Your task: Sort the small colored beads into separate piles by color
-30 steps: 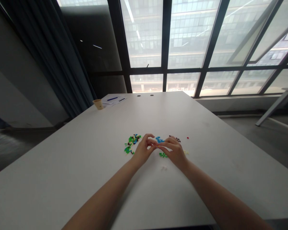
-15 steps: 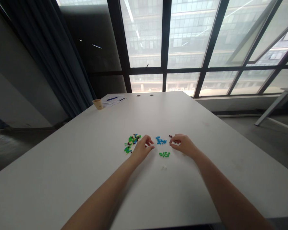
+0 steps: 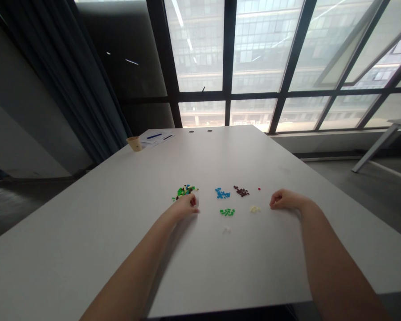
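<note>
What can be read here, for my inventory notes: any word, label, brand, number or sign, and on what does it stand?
No text can be read in this view.
Sheets of paper at the far end of the white table: any print is too small to read.
Paper cup: no lettering can be made out.
Small coloured plastic bricks: too small to show any marks.

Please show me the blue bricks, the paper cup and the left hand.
Blue bricks (image 3: 222, 193), head view, pile's middle.
Paper cup (image 3: 133, 144), head view, side wall.
Left hand (image 3: 186, 207), head view, back of hand.
</note>
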`<action>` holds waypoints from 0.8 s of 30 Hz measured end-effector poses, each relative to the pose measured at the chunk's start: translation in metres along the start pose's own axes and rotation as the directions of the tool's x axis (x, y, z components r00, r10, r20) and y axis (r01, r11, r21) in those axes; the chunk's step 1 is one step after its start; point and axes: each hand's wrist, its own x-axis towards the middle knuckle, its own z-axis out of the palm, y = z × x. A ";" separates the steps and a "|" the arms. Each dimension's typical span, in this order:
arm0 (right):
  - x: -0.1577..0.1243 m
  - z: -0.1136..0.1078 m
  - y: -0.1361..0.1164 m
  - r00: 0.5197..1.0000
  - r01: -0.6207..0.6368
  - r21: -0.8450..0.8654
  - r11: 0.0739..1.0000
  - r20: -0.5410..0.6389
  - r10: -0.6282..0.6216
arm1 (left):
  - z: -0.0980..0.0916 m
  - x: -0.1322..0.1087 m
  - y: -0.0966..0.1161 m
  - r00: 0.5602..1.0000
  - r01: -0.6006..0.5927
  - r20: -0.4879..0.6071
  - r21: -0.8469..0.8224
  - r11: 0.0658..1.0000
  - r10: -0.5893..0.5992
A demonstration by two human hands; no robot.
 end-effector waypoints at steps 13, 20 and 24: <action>-0.010 -0.008 -0.011 0.981 0.007 0.013 1.000 -0.193 -0.005 | -0.012 0.005 -0.018 0.991 0.112 -0.093 0.171 0.979 -0.097; -0.004 -0.002 -0.024 0.912 0.101 0.007 0.995 -0.400 -0.090 | -0.016 0.006 -0.027 0.988 0.153 -0.068 0.193 0.969 -0.142; 0.000 0.003 -0.028 0.885 0.107 -0.029 0.994 -0.452 -0.108 | -0.018 0.004 -0.023 0.994 0.110 -0.048 0.176 0.978 -0.103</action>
